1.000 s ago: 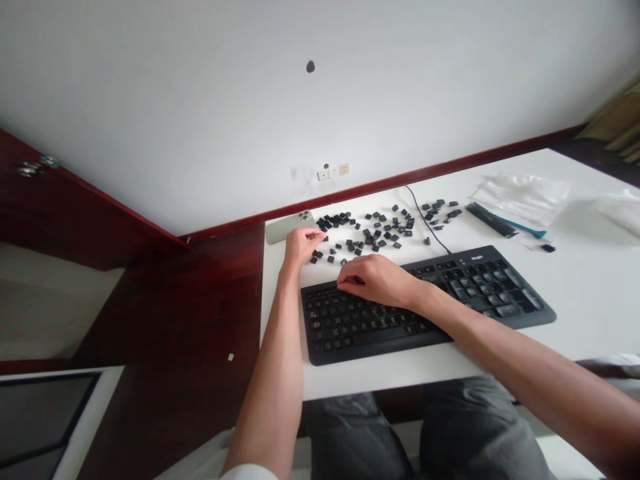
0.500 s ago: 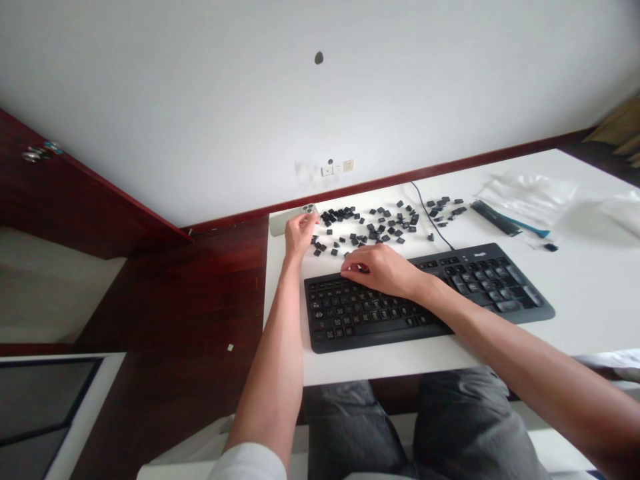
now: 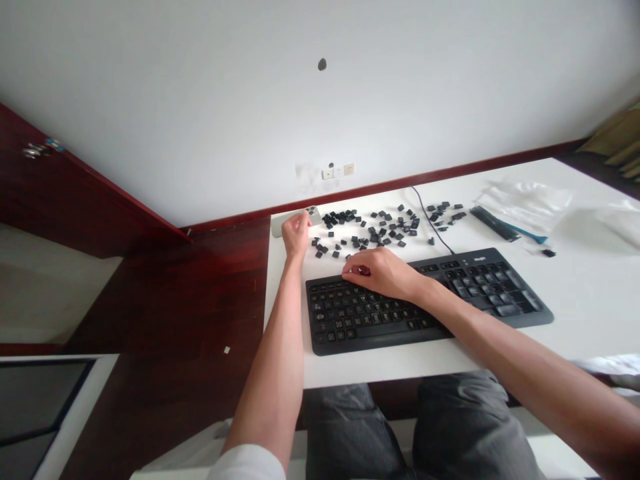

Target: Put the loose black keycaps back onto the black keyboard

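Note:
A black keyboard [image 3: 380, 329] lies on the white table [image 3: 585, 287], with some bare key positions in its upper rows and right block. My right hand [image 3: 380, 270] rests over its top rows, thumb and index finger curled together near the upper edge; whatever is between the tips is hidden. Just beyond the keyboard's left end, my left hand [image 3: 296, 235] is closed in front of a light-coloured phone [image 3: 314, 215] lying camera side up. I cannot tell whether its fingers touch the phone or hold a small piece. Loose black keycaps [image 3: 373, 233] are scattered behind the keyboard.
A cable [image 3: 425, 208] runs from the keyboard to the back edge. Toward the right lie a dark flat strip [image 3: 495, 224], a blue tool [image 3: 530, 233], a small black piece [image 3: 549, 253] and clear plastic bags [image 3: 525, 200]. The wall [image 3: 240, 133] stands behind the table.
My left hand has drawn slightly left and its fingers have curled in, uncovering more of the phone. My right hand stays nearly in place. The whole view has shifted a little.

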{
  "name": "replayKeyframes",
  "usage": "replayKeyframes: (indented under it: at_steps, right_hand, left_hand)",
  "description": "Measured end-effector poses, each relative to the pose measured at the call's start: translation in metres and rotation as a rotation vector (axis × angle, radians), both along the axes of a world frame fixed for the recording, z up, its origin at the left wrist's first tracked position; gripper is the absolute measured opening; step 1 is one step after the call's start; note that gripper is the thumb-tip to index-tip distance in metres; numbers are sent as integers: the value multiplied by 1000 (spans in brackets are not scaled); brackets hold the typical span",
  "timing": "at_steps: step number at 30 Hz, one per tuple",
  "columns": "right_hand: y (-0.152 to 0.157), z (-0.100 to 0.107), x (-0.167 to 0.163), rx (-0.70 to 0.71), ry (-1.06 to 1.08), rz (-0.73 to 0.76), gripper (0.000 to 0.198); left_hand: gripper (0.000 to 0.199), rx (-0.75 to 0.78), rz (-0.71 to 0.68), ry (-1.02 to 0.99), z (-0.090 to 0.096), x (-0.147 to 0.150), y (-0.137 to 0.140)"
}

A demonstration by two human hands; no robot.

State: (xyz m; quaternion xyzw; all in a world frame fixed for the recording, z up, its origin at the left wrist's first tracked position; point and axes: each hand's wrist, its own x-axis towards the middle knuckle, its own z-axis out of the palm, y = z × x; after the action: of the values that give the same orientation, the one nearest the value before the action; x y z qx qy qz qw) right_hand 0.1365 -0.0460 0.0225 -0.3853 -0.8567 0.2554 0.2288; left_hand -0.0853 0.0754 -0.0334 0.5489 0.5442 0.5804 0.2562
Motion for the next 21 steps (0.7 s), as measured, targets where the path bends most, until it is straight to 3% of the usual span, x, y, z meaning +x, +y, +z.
replayKeyframes:
  at_steps: [21]
  right_hand:
    - [-4,-3,-2,60,-22,49,14]
  left_hand:
    - [37,-30,53,98,2,8,-1]
